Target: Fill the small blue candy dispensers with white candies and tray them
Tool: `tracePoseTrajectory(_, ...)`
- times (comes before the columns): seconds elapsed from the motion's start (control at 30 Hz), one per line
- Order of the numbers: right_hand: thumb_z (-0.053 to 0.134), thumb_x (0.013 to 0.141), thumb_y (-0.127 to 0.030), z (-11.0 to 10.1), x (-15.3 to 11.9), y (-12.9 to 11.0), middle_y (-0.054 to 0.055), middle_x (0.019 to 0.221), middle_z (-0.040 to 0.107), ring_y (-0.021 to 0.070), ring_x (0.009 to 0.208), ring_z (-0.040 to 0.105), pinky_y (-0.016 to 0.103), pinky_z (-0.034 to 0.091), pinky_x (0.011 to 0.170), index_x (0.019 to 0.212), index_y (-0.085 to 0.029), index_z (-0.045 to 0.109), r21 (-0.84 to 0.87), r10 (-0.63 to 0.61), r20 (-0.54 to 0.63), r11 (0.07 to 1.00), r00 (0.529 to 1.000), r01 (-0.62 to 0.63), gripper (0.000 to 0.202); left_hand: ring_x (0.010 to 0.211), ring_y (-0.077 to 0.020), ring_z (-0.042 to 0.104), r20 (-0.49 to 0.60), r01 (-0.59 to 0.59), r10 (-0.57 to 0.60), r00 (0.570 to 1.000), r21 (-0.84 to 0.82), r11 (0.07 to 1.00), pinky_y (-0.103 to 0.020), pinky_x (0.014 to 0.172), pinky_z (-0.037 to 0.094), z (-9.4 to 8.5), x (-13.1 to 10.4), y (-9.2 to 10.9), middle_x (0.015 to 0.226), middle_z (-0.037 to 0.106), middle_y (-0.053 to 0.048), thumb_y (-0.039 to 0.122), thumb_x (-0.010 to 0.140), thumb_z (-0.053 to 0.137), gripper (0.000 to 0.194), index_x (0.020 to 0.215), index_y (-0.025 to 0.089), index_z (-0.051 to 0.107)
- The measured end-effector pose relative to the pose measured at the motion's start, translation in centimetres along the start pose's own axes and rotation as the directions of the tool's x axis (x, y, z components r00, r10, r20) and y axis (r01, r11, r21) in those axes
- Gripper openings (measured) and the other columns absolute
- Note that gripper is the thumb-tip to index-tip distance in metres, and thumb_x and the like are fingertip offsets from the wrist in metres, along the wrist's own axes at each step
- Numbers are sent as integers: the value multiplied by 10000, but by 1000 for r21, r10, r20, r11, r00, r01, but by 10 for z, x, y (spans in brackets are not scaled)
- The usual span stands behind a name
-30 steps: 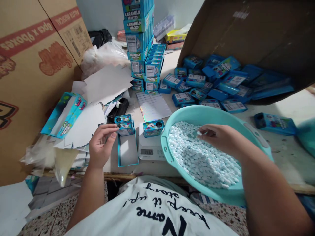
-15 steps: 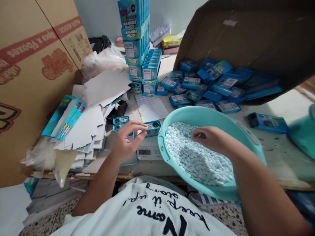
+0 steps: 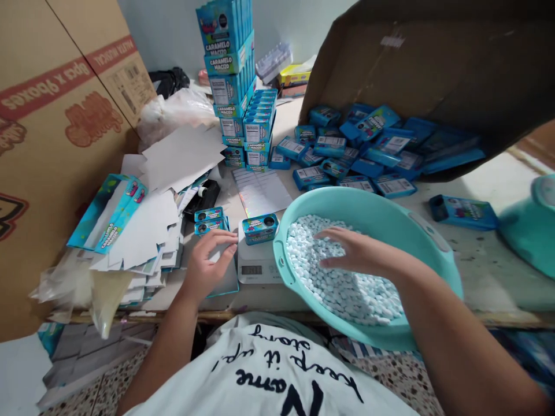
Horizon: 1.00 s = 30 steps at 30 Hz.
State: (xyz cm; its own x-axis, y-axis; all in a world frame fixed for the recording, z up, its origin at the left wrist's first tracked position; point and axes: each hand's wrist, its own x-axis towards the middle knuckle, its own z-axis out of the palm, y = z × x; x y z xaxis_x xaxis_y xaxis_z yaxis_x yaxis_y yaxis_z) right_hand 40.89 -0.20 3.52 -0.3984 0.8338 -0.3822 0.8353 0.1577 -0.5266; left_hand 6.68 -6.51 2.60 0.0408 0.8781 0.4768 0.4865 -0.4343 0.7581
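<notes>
My left hand (image 3: 207, 263) is just left of a digital scale (image 3: 262, 273), its thumb and fingers stretched out and nothing held. On the scale rests a small blue candy box (image 3: 260, 230) with a dark round hole in its top; a gap separates it from my fingertips. Two similar small boxes (image 3: 208, 222) are beyond my left hand. My right hand (image 3: 358, 251) hovers over or touches the pale blue candies (image 3: 359, 303) in a turquoise basin (image 3: 390, 216). Its fingers are spread, and I see nothing in them.
Behind the scale rise stacked blue display boxes (image 3: 229, 89). Loose blue boxes (image 3: 333, 147) spill from a large tipped carton (image 3: 390, 63). White card sheets (image 3: 182, 156) and an open blue display box (image 3: 106, 214) lie left, beside a tall carton (image 3: 56, 144). Another turquoise container (image 3: 531, 231) is far right.
My left hand has drawn left, away from the small box on the scale. The fingers of my right hand have gone from curled to spread above the candies. The view has shifted slightly.
</notes>
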Motion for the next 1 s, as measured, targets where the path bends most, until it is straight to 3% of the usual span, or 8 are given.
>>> tracePoseTrajectory(0.07,788,724,-491,8,1,-1,140,1567,461,386,1297,580,447,540,970,1394,-268,585,-32,-30,105,999,994,34,735,1005,-166,696,0,12,-13,1000,7,1000,-313,921,559,-3,-3,-4,1030,737,-34,269,947,647,98,947,230,736)
tracePoseTrajectory(0.13,812,695,-468,13,2,-6,158,1560,454,383,1301,578,444,537,987,1407,-241,577,-75,-33,139,996,990,44,783,1014,-169,695,4,8,-8,1000,13,1000,-312,921,562,-4,-4,-6,1037,736,-37,273,952,642,105,956,228,737)
tracePoseTrajectory(0.3,767,742,-321,12,8,-18,132,1258,691,321,1075,687,372,541,881,1219,-194,705,-180,-29,77,983,997,42,498,989,-155,701,17,-64,64,998,48,997,-293,906,570,-4,-4,-9,1022,739,-35,228,950,637,97,981,217,728)
tracePoseTrajectory(0.5,691,797,-378,6,14,-16,60,917,783,228,772,704,274,488,657,1084,-199,781,-214,22,113,977,993,3,350,925,-157,706,-72,-59,67,995,112,992,-292,855,585,-7,-9,-28,961,737,-36,263,957,622,122,939,202,726)
tracePoseTrajectory(0.67,649,841,-276,-5,14,-28,79,989,800,256,868,730,291,505,730,991,-188,805,-244,21,96,970,995,3,234,873,-154,711,-143,-77,99,985,156,985,-283,813,592,-7,-4,-48,919,741,-33,272,963,607,155,920,199,737)
tracePoseTrajectory(0.77,638,867,-200,-17,15,-39,114,1021,797,275,882,737,304,501,727,987,-163,807,-286,60,57,957,997,-42,211,850,-146,714,-226,-165,217,950,226,960,-271,802,593,-9,-2,-57,897,743,-31,213,947,623,116,928,194,736)
tracePoseTrajectory(0.87,666,871,-188,-32,17,-54,111,1000,797,287,847,734,319,495,704,985,-175,810,-331,89,1,940,996,-84,185,825,-141,715,-353,-228,337,873,314,922,-268,790,596,-10,-8,-69,876,742,-33,156,916,649,99,944,189,738)
tracePoseTrajectory(1.0,676,894,-198,-49,24,-85,101,1079,787,284,910,721,330,501,788,1062,-187,804,-343,13,-86,938,996,-42,212,763,-142,719,-456,-165,285,843,286,944,-275,707,615,-8,-21,-89,878,729,-43,189,925,643,101,962,177,737)
